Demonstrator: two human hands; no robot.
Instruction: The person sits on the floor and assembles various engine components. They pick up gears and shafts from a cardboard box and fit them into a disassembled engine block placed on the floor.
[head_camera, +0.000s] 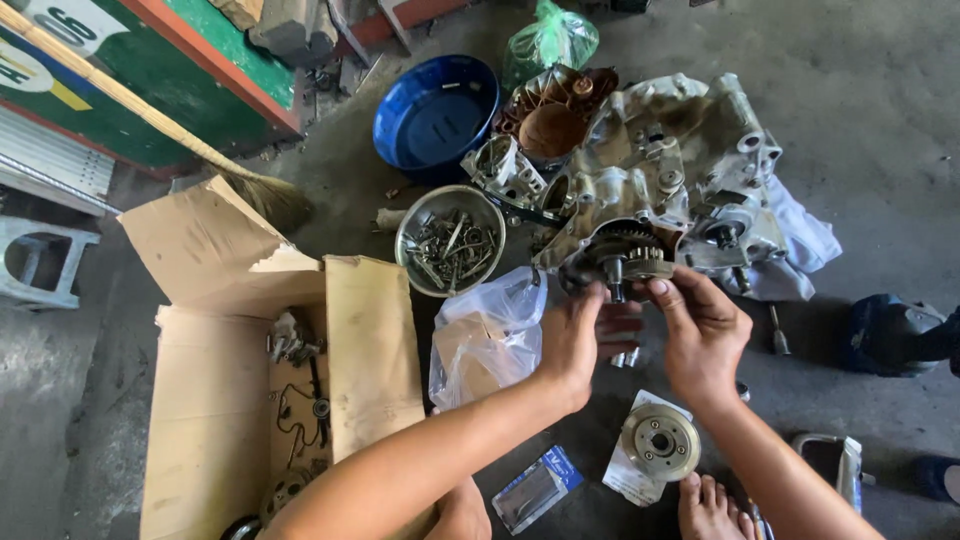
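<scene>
Hands (640, 335) on gear (625, 262), blue packet (537, 488), cardboard box (215, 400)

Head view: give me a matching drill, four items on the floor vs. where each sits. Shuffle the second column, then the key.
Items
1. blue basin
2. metal bowl of bolts
3. cardboard box
4. round clutch part

Places
A. lower left, flaps open, small parts inside
B. top centre, beside the green plastic bag
C. near the bare foot, on a white packet
D. between the box flap and the engine case

Pairs: 1-B, 2-D, 3-A, 4-C

Both the left hand and right hand are at the gear on the engine case.
</scene>
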